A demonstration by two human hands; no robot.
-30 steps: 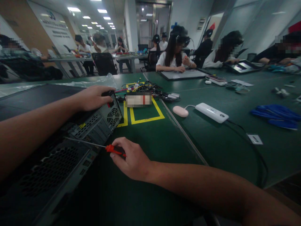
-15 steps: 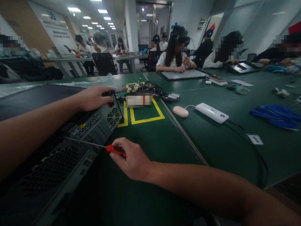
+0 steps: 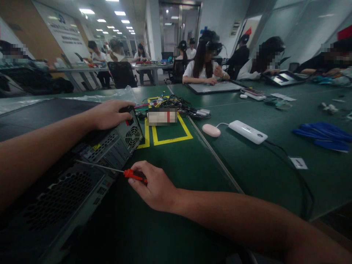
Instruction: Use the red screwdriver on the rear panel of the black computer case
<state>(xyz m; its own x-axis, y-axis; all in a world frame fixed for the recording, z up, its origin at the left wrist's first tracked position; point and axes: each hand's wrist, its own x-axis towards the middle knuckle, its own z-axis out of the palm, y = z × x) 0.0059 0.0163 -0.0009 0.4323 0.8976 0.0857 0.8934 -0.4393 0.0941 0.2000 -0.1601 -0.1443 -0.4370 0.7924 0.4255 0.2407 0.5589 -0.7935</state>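
pinching the handle of a red-and-black screwdriver (image 3: 136,175) in the right grip (image 3: 156,187), with its shaft aslant over the rear of a black computer case (image 3: 88,179) on the table (image 3: 209,172). laying the left grip (image 3: 108,114) over the case's rear corner; cannot tell whether clasped. just past it, tangled cables (image 3: 178,101).

The screwdriver handle (image 3: 133,175) in the right grip (image 3: 156,187) has rolled slightly about its own length since a second ago: its red and dark parts now face the camera a little differently, just ahead of the thumb. Well beyond the grip, across the surface (image 3: 176,165), a co-worker's raised hand (image 3: 219,72) has altered its pose a little, and an orange-red patch earlier visible at its fingertips has gone from view.
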